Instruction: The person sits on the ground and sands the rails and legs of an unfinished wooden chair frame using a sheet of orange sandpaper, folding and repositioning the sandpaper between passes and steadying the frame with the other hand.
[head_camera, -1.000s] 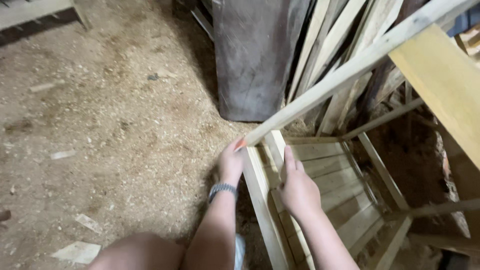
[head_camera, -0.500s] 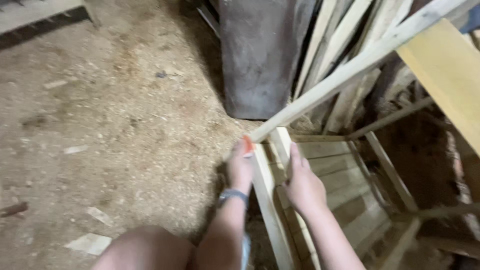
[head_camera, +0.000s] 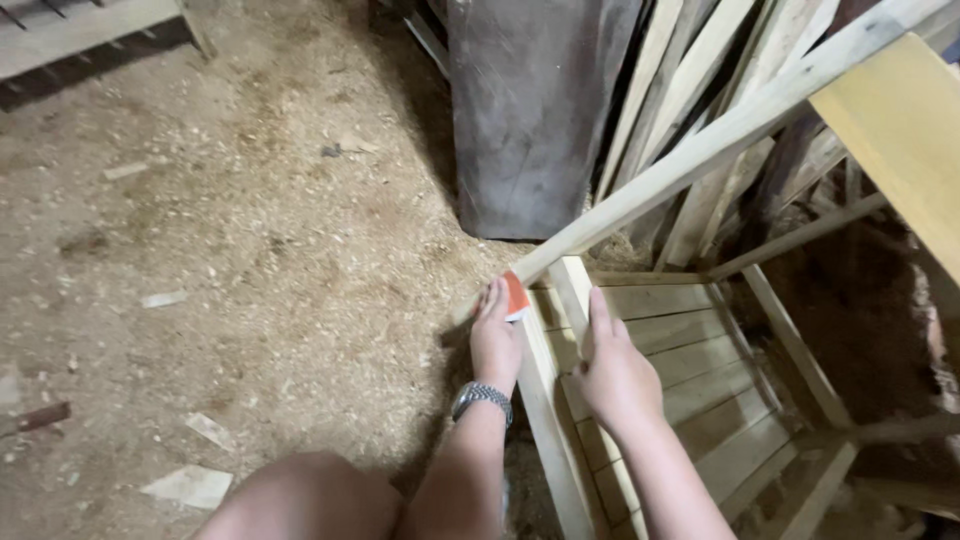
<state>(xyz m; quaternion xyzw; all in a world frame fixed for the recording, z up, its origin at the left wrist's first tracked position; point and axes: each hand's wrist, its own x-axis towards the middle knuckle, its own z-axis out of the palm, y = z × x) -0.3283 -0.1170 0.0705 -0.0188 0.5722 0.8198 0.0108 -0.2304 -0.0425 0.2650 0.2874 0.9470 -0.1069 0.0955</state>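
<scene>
Rail (head_camera: 545, 400) lengthwise away from viewer, left hand (head_camera: 495, 340) (orange pad (head_camera: 515, 296) pinched) alongside, right hand (head_camera: 615, 370) flat, fingers together.

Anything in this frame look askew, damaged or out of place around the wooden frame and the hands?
Nothing looks broken. The floor is strewn with sawdust and loose wood scraps. The slatted wooden frame lies tipped on the ground, left hand pressing an orange piece at its corner, right hand on a slat.

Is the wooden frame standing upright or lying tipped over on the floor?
Tipped over: the wooden frame lies on its side, slats facing up, legs pointing sideways.
</scene>
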